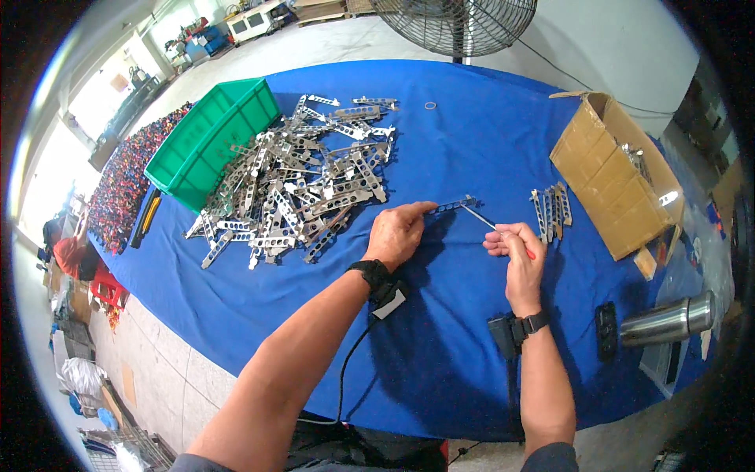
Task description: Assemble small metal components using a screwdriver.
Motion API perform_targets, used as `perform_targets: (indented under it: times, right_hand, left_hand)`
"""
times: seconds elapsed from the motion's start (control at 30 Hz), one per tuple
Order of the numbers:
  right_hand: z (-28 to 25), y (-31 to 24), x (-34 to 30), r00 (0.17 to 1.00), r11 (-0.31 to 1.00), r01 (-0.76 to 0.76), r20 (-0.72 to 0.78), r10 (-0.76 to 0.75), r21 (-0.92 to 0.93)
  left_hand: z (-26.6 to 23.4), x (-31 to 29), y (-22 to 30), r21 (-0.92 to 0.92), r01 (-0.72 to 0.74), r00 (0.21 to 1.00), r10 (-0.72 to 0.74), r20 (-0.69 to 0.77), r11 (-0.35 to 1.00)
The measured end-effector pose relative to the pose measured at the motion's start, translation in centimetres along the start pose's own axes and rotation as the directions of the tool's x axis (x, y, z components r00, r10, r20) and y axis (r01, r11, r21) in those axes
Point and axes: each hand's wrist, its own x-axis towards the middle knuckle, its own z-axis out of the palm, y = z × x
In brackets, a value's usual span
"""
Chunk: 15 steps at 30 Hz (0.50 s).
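Note:
My left hand [397, 234] is closed, its fingertips pinching one end of a flat metal strip with a row of round holes [450, 207] just above the blue cloth. My right hand [515, 256] grips a thin tool with a metal shaft and red handle [483, 219]; whether it is a screwdriver or a file I cannot tell. The shaft's tip meets the strip near its far end. Left of my hands lies a loose pile of similar perforated strips [275, 177]. Several more strips [552, 211] lie side by side just beyond my right hand.
A green plastic crate [174, 167] leans tilted behind the pile. Several metal parts sit in an open cardboard box [602, 169] at right. Nearer are a steel flask [661, 321] and a black device [605, 330]. Beyond the table's far edge stands a fan [456, 22].

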Motion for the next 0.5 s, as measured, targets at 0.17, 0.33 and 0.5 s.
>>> perform_targets:
  times: [0.17, 0.33, 0.5]
  right_hand:
    - [0.49, -0.17, -0.03, 1.0, 0.999, 0.01, -0.023, -0.009, 0.037]
    - [0.16, -0.07, -0.03, 1.0, 1.0, 0.001, 0.006, -0.001, 0.021]
    - [0.15, 0.06, 0.02, 1.0, 1.0, 0.001, -0.016, 0.0, 0.017]
  left_hand:
    - [-0.05, 0.02, -0.1, 0.016, 0.006, 1.0, -0.006, 0.007, 1.0]
    - [0.06, 0.0, -0.34, -0.001, -0.033, 0.999, 0.033, -0.009, 0.999]
    - [0.06, 0.08, -0.33, 0.009, 0.014, 1.0, -0.015, 0.02, 1.0]
